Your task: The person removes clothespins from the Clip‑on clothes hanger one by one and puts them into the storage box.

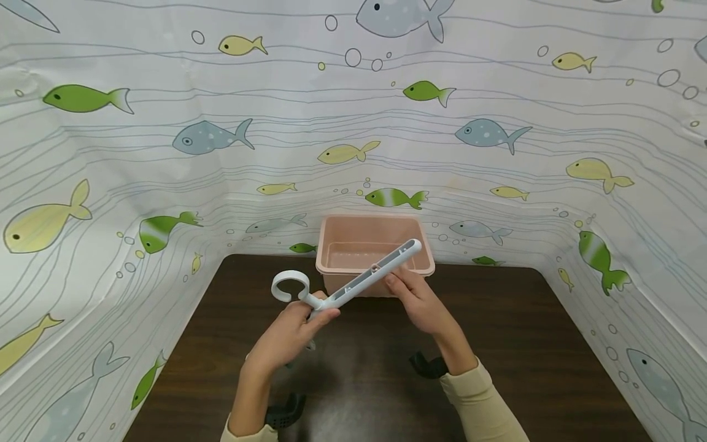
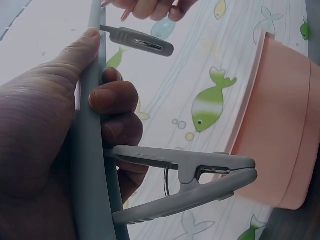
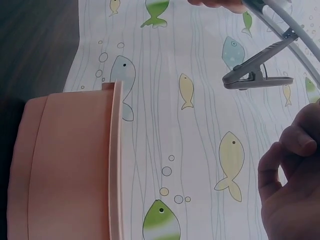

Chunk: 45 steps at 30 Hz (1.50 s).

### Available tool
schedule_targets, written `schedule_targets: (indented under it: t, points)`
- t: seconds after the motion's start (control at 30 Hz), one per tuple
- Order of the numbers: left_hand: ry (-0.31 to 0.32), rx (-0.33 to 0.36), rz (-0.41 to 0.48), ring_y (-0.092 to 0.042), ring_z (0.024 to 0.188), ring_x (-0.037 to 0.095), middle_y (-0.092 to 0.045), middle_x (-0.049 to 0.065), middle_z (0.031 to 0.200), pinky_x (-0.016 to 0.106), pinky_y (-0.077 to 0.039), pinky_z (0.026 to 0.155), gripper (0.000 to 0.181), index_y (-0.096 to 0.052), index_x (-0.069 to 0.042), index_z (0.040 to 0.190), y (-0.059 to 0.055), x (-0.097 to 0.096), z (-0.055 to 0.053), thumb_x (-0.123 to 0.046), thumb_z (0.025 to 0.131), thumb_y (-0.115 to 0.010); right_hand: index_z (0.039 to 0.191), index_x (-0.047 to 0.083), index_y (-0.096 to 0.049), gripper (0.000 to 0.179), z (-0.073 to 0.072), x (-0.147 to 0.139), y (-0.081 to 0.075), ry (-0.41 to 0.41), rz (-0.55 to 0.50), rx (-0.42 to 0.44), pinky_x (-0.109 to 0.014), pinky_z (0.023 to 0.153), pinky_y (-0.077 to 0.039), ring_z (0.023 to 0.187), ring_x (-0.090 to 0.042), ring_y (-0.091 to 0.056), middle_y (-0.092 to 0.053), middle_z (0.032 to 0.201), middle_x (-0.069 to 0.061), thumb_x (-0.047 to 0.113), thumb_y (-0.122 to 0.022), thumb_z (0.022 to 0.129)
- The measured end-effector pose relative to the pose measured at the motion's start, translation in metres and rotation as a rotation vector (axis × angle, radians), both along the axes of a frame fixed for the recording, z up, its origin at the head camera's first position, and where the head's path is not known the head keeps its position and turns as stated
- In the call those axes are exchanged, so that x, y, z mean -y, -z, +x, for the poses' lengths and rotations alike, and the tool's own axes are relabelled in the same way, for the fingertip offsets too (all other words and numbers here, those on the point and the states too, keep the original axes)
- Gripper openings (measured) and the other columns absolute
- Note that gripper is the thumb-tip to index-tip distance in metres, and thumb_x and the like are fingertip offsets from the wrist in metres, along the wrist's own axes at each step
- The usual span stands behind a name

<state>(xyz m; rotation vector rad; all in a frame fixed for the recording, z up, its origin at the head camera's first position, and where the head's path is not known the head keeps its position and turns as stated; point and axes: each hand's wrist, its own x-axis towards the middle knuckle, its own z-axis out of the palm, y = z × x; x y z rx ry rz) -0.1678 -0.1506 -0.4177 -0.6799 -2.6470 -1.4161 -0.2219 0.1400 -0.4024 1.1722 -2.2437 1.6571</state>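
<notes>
A pale grey clip hanger (image 1: 367, 281) with a curved hook (image 1: 291, 275) is held slantwise above the table. My left hand (image 1: 287, 331) grips its bar close to the hook, thumb along one side and fingers curled round the other. Grey clips hang from the bar; the left wrist view shows a near clip (image 2: 220, 162) and a farther clip (image 2: 142, 42). By the bar's raised end, my right hand (image 1: 422, 304) has curled fingers and pinches a small pink piece (image 2: 129, 9), seemingly a clip. Fingers and bar hide most of it.
A pink plastic bin (image 1: 320, 265) stands at the back of the dark brown table (image 1: 497, 344), behind the hanger. Fish-patterned white sheeting (image 1: 298, 172) surrounds the table at the back and sides. Black wrist mounts (image 1: 428, 365) sit under both wrists.
</notes>
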Motion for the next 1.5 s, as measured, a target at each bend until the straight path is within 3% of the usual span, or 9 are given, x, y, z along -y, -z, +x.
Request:
schedule_targets:
  t: [0.17,0.3,0.4,0.53,0.73,1.0,1.2,1.4,1.5]
  points:
    - [0.004,-0.007,0.017,-0.045,0.074,0.006,-0.041,-0.01,0.08,0.028,-0.041,0.072,0.024,-0.055,-0.025,0.091,0.002,0.0,0.001,-0.037,0.109,-0.064,0.131,0.005,-0.066,0.025,0.0,0.001,0.001,0.016,-0.005,-0.008,-0.031,0.074,-0.045,0.08,-0.017,-0.048,-0.048,0.088,-0.007,0.006,-0.047,0.114]
    - [0.002,0.03,0.057,-0.042,0.074,0.006,-0.04,-0.009,0.081,0.028,-0.041,0.072,0.025,-0.054,-0.025,0.09,0.002,0.001,0.002,-0.037,0.109,-0.065,0.125,0.005,-0.066,0.021,-0.002,0.0,0.002,0.072,-0.022,-0.001,-0.029,0.082,-0.051,0.092,-0.014,-0.055,-0.056,0.098,-0.01,0.006,-0.049,0.114]
    - [-0.001,0.07,0.08,-0.04,0.074,0.007,-0.039,-0.007,0.081,0.029,-0.04,0.071,0.024,-0.054,-0.025,0.091,0.002,0.003,0.003,-0.038,0.109,-0.064,0.12,0.004,-0.062,0.016,-0.004,-0.002,0.002,0.061,-0.052,-0.005,-0.029,0.073,-0.046,0.082,-0.014,-0.05,-0.05,0.09,-0.008,0.003,-0.047,0.114]
    - [0.0,0.078,0.083,-0.037,0.074,0.007,-0.037,-0.007,0.082,0.029,-0.038,0.071,0.025,-0.053,-0.026,0.092,0.002,0.005,0.004,-0.039,0.11,-0.062,0.122,0.001,-0.058,0.017,-0.008,-0.004,0.001,-0.015,-0.099,-0.015,-0.035,0.06,-0.035,0.067,-0.019,-0.036,-0.039,0.08,-0.006,0.0,-0.044,0.114]
    - [0.002,0.051,0.094,-0.035,0.074,0.006,-0.036,-0.007,0.082,0.028,-0.037,0.071,0.025,-0.051,-0.025,0.091,0.004,0.005,0.003,-0.038,0.111,-0.061,0.122,-0.001,-0.052,0.012,-0.011,-0.004,-0.001,-0.044,-0.128,0.015,-0.034,0.058,-0.036,0.066,-0.02,-0.038,-0.041,0.083,-0.013,0.003,-0.044,0.115]
    - [0.004,0.057,0.096,-0.036,0.075,0.007,-0.037,-0.007,0.082,0.028,-0.037,0.071,0.023,-0.053,-0.026,0.093,0.004,0.005,0.003,-0.038,0.111,-0.061,0.12,0.009,-0.06,0.01,-0.022,-0.007,0.001,0.089,-0.065,0.048,-0.03,0.071,-0.048,0.081,-0.028,-0.052,-0.055,0.095,-0.011,0.008,-0.054,0.113]
    - [0.011,0.068,0.088,-0.037,0.076,0.008,-0.038,-0.007,0.082,0.029,-0.037,0.071,0.022,-0.053,-0.026,0.094,0.005,0.005,0.003,-0.038,0.111,-0.061,0.137,0.015,-0.068,0.027,-0.038,-0.01,-0.003,0.2,0.024,0.076,-0.04,0.083,-0.056,0.095,-0.029,-0.063,-0.066,0.11,-0.007,0.022,-0.059,0.113]
    - [0.013,0.067,0.082,-0.036,0.074,0.008,-0.037,-0.007,0.082,0.028,-0.037,0.07,0.023,-0.053,-0.026,0.093,0.006,0.005,0.003,-0.038,0.112,-0.06,0.119,0.014,-0.07,0.022,-0.054,-0.007,-0.006,0.241,0.09,0.113,-0.044,0.082,-0.054,0.092,-0.033,-0.064,-0.068,0.104,-0.007,0.033,-0.06,0.112]
    - [0.016,0.07,0.082,-0.036,0.074,0.007,-0.037,-0.007,0.082,0.028,-0.037,0.07,0.023,-0.052,-0.026,0.093,0.005,0.005,0.003,-0.038,0.112,-0.06,0.123,0.015,-0.071,0.027,-0.063,-0.005,-0.004,0.251,0.105,0.131,-0.043,0.079,-0.052,0.091,-0.032,-0.062,-0.069,0.112,-0.009,0.038,-0.063,0.111]
